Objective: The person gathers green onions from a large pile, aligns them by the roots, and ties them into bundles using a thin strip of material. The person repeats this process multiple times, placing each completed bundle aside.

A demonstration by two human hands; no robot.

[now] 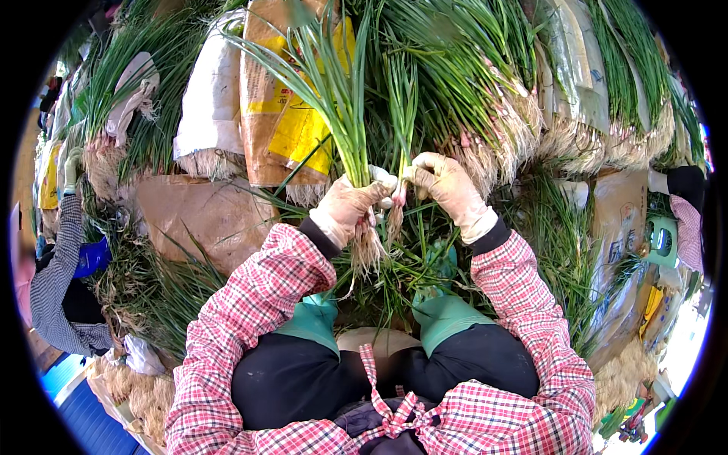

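A bunch of green onions (354, 136) is gripped upright in my gloved left hand (355, 205), its pale roots hanging below the fist and its leaves fanning upward. Just to its right, my gloved right hand (446, 185) pinches a smaller green onion stem (402, 142) between thumb and fingers, close to the reddish base. The two hands are near each other over loose green leaves (409, 267). Beyond my right hand lies a large heap of green onions (489, 114) with long, dry-looking roots.
Brown-and-yellow packaging (310, 131) and a white sack (210, 91) cover onions ahead. Brown sheeting (207, 222) lies at left. Co-workers' arms show at the far left (57, 267) and far right (685, 222), the latter beside a green plastic container (662, 242). Trimmings surround my boots.
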